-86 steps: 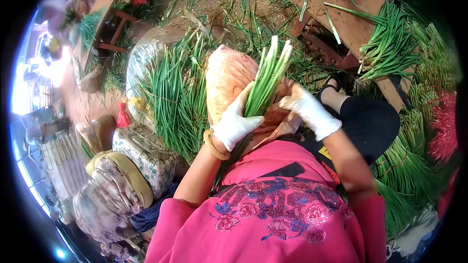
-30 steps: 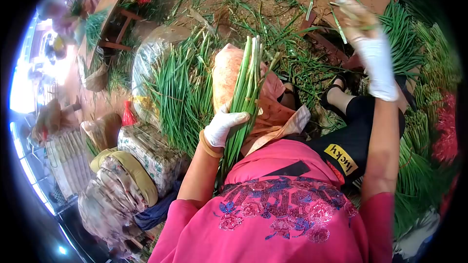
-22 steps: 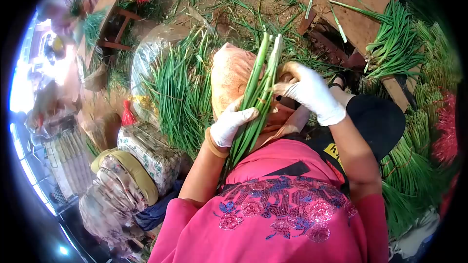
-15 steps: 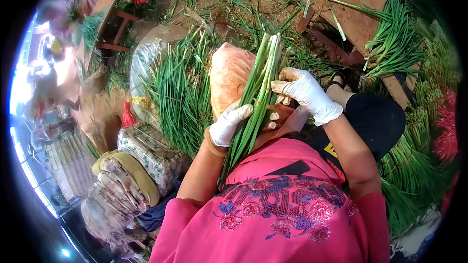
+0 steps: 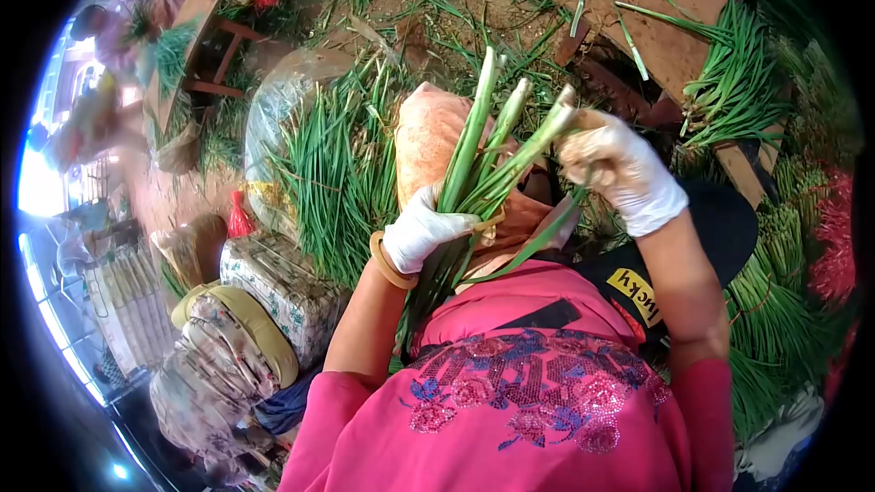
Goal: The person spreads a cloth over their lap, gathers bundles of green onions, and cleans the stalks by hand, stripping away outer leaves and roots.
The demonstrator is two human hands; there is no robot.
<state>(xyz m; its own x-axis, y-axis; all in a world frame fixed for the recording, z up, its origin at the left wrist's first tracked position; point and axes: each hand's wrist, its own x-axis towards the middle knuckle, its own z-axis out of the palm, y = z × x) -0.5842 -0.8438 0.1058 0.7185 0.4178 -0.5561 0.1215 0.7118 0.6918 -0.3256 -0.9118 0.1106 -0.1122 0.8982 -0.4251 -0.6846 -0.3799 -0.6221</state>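
Note:
My left hand (image 5: 424,232), in a white glove, is closed round a bunch of garlic chives (image 5: 469,159). Their pale bases point up and fan into separate clumps, and the leaves run down against my pink shirt. At the upper right of the bunch is my gloved right hand (image 5: 624,164), somewhat blurred, with curled fingers and soiled fingertips. It is close beside the rightmost pale base. A loose green leaf (image 5: 547,241) slants up to its lower fingers and seems gripped there. A tan band (image 5: 392,264) circles my left wrist.
A large pile of chives (image 5: 333,173) lies left of my knee on clear plastic. More chives (image 5: 738,73) rest on a wooden board (image 5: 665,27) at upper right. Bundles (image 5: 775,310) stand at right beside red ties (image 5: 834,237). A person in a hat (image 5: 237,337) sits at lower left.
My right hand has moved right and slightly down, pulling a leaf away from the bunch. The pale bases, close together before, are now spread apart.

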